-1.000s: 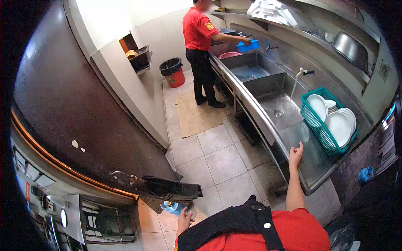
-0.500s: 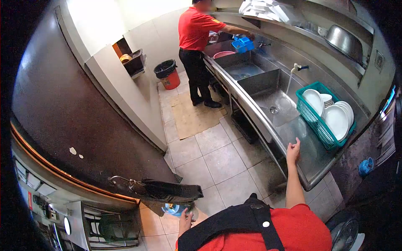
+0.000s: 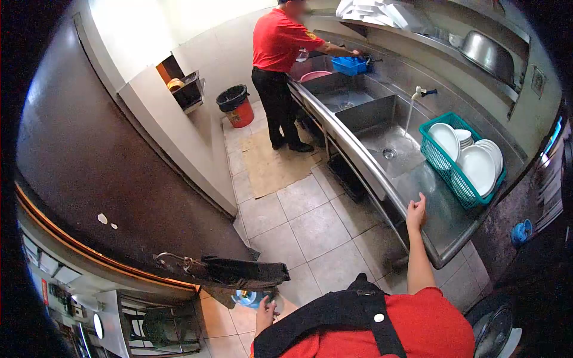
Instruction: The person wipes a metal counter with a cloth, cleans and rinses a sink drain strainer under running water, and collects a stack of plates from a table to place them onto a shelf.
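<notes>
My right hand (image 3: 416, 212) is over the front rim of the steel sink counter (image 3: 444, 224), its fingers loosely bent and holding nothing. Just beyond it stands a green plastic basket (image 3: 452, 174) with several white plates (image 3: 477, 170) stacked on edge. My left hand (image 3: 266, 311) hangs low on the left, fingers apart and nothing in it. Behind that hand, a blue round object (image 3: 243, 298) is partly hidden below a black strip. Water runs from a white tap (image 3: 417, 92) into the nearer sink basin (image 3: 373, 140).
A co-worker in a red shirt (image 3: 279, 40) stands at the far basin, hands by a blue basket (image 3: 349, 65). A red bin (image 3: 240, 114) stands by the wall. Cardboard (image 3: 271, 164) lies on the tiles. A dark door (image 3: 113, 173) with a hook handle (image 3: 170, 258) is at left.
The co-worker's blue basket has gone from tilted in the air to level and lower, at the back of the far basin. My hands stay nearly where they were.
</notes>
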Tool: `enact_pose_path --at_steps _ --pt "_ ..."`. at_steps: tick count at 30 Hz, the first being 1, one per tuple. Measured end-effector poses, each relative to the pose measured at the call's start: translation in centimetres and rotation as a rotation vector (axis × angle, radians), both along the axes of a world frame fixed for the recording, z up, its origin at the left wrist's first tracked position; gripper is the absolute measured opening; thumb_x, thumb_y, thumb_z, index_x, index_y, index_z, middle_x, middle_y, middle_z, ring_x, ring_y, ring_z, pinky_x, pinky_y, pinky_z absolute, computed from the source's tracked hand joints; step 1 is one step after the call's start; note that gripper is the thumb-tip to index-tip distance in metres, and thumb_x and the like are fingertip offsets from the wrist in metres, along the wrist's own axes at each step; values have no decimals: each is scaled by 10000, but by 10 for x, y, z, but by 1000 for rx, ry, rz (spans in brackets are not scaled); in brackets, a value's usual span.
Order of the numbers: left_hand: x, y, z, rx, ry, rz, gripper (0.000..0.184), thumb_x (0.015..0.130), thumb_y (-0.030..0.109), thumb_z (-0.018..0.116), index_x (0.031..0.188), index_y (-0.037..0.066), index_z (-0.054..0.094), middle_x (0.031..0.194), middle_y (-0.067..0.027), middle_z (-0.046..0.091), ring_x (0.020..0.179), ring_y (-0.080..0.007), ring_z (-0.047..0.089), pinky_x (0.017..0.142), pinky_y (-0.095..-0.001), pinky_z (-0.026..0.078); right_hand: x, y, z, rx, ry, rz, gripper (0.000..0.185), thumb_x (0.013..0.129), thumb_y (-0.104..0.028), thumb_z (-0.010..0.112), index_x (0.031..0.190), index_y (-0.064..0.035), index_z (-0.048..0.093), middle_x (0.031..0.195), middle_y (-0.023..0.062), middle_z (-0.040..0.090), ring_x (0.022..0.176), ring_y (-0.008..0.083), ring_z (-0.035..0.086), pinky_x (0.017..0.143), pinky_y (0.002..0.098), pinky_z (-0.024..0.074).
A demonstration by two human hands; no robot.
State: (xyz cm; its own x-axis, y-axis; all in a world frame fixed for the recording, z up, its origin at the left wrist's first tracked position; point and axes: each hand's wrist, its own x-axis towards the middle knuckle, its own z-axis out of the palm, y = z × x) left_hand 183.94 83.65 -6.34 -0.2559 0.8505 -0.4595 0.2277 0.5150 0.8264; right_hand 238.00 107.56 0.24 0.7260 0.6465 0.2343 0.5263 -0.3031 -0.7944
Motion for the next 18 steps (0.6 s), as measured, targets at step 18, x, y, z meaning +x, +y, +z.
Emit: enact_pose_path --at_steps 18 --pt "5 -15 5 -57 45 5 508 857 246 565 1289 47 386 860 -126 600 618 -166 638 443 -250 421 -16 -2 21 22 -46 -27 481 808 -217 643 1215 -46 450 654 56 511 625 211 522 604 349 414"
